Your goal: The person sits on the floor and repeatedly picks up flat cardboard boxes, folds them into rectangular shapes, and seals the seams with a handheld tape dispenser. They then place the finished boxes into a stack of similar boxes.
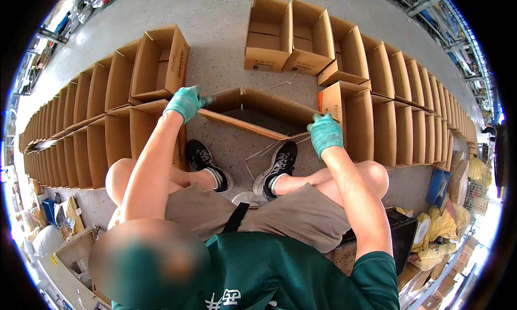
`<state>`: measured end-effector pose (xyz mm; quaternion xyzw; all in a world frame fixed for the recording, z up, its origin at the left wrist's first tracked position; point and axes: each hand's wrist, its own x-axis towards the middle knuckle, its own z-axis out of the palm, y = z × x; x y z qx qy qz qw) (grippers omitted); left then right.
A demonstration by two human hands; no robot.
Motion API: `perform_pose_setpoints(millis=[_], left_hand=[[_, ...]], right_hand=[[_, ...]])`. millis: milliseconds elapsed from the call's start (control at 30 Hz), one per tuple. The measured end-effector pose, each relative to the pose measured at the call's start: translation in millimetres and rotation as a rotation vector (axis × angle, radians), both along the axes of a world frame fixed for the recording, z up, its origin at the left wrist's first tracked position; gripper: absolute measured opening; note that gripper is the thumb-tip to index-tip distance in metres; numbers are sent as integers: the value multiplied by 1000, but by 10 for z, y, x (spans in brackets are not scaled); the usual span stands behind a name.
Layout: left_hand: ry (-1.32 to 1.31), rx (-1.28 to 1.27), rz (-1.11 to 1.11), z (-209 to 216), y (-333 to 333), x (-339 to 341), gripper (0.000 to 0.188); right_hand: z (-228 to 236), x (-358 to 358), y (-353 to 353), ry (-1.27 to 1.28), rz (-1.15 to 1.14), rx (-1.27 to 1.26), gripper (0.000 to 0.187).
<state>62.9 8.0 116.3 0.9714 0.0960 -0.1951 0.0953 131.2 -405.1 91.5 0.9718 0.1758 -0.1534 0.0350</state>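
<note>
Above the concrete floor (215, 19), the gloved left hand (186, 101) and right hand (325, 133) each grip an end of a half-opened cardboard box (258, 112); rows of open boxes (81, 127) flank it.

Both arms are reaching forward, the gloved left hand (186, 102) and right hand (325, 133) each curling their fingers closed.

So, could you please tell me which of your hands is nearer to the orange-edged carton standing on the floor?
Right. The right hand grips the half-folded box directly beside the orange-edged carton; the left hand holds the box's far end, well away from it.
</note>
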Motion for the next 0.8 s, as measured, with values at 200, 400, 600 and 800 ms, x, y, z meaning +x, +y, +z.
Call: perform_pose_setpoints(millis=[200, 400, 600, 800], left_hand=[[25, 110, 146, 147, 158, -199, 43], [103, 132, 306, -39, -268, -107, 35], [385, -429, -63, -329, -332, -359, 72], [393, -453, -215, -166, -34, -366, 76]], right_hand=[[582, 78, 390, -339, 550, 171, 40], [356, 220, 977, -13, 183, 362, 63], [62, 34, 1054, -79, 153, 85, 90], [29, 136, 1014, -95, 187, 124, 90]])
